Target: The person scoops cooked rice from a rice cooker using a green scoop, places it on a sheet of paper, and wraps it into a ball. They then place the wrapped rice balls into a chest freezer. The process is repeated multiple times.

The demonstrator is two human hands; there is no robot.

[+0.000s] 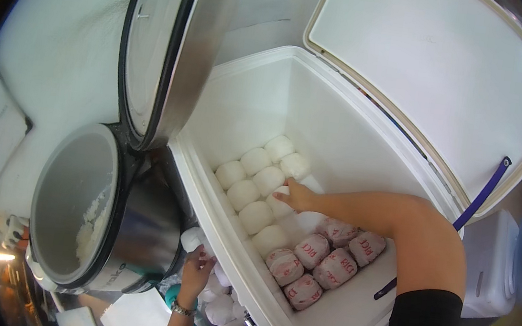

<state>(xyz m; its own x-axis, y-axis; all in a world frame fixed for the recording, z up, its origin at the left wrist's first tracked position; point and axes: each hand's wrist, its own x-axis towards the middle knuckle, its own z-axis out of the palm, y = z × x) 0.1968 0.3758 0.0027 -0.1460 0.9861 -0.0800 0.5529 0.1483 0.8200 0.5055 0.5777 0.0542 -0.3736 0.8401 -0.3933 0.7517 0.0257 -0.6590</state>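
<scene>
My right hand (300,196) reaches down into a large white cooler box (244,97). Its fingers are closed around a round white bundle (280,203), which sits among rows of similar plain white bundles (243,195). Nearer the front of the box lie several paper-wrapped bundles (335,268) with red printing. Outside the near wall, my left hand (199,268) grips another white bundle (193,239), its fingertips partly hidden by it. More wrapped bundles (219,308) are heaped below that hand, beside the box.
The cooler's hinged lid (430,61) stands raised, with a purple strap (484,193). At left, a rice cooker (151,223) with raised lid (158,43) holds some cooked rice (91,230). White paper (137,316) lies below it. A white plastic container (492,269) stands at right.
</scene>
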